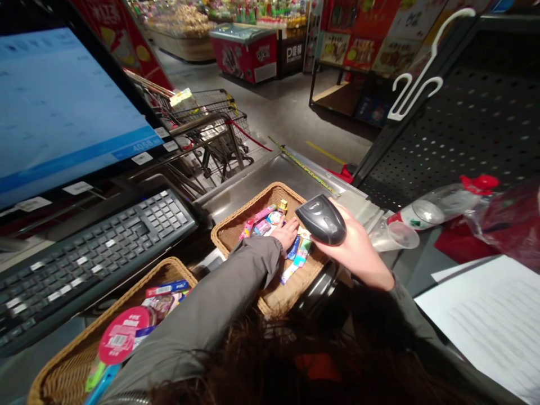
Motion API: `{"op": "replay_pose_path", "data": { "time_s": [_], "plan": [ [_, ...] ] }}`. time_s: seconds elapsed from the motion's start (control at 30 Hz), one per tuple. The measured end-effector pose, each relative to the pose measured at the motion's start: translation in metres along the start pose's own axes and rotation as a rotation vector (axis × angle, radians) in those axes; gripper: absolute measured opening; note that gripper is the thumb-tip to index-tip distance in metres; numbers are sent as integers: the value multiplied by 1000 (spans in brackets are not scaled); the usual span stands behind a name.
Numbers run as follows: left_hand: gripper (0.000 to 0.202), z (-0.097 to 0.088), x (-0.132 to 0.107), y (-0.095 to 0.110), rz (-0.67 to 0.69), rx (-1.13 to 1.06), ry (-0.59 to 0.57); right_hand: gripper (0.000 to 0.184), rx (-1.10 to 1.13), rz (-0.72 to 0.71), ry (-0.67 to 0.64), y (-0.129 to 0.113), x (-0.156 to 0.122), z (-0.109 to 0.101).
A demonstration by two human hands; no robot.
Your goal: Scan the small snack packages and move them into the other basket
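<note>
My right hand [358, 247] is wrapped round a black barcode scanner [321, 218], held just above the right rim of a wicker basket [236, 228]. The scanner's head points toward the basket. My left hand [287, 233] reaches into that basket and rests on several small colourful packets [270, 216]; its fingers are partly hidden by the sleeve and the packets, so its grip is unclear. A grey sleeve [211, 315] covers my left arm.
A second wicker basket [63, 365] with packets and a round pink item [122, 334] sits near left. A keyboard [93, 247] and a blue screen [59, 101] stand left. Plastic bottle [442, 205], cup [396, 235] and papers [498, 320] lie right; shopping carts [211, 129] behind.
</note>
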State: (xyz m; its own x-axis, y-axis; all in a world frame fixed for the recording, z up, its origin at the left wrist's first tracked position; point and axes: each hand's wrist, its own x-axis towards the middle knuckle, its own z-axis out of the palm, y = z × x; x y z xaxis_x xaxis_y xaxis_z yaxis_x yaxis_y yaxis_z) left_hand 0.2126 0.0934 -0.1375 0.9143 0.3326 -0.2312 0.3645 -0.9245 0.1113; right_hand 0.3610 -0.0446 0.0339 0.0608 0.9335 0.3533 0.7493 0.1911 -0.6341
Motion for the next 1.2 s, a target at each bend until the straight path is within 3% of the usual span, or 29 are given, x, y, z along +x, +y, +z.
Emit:
{"op": "replay_pose_path", "data": {
  "time_s": [0.17, 0.33, 0.47, 0.6, 0.77, 0.9, 1.03, 1.2],
  "plan": [
    [39, -12, -9, 14, 34, 27, 94, 55, -15, -13, 26, -4, -2, -1],
    [43, -21, -23, 24, 73, 59, 131, 55, -12, -57, 58, -10, -4, -5],
    [23, -27, -41, 20, 99, 88, 86, 57, -9, -97, 88, -10, -8, -6],
    [40, -26, -50, 18, 109, 124, -19, 58, -10, -90, 69, -11, -10, -2],
    [22, -22, -46, 30, 91, 110, -53, 62, 12, -52, -21, -16, -14, 2],
    [32, -27, -51, 23, -2, 63, -36, 62, -21, -30, -50, -13, -15, 6],
    [40, -50, -69, -4, -106, 9, 5, 55, -45, -24, -91, -11, -13, 12],
    [38, -107, -120, -25, -250, -27, 205, 58, -40, -68, -64, -25, -9, 16]
  ]
}}
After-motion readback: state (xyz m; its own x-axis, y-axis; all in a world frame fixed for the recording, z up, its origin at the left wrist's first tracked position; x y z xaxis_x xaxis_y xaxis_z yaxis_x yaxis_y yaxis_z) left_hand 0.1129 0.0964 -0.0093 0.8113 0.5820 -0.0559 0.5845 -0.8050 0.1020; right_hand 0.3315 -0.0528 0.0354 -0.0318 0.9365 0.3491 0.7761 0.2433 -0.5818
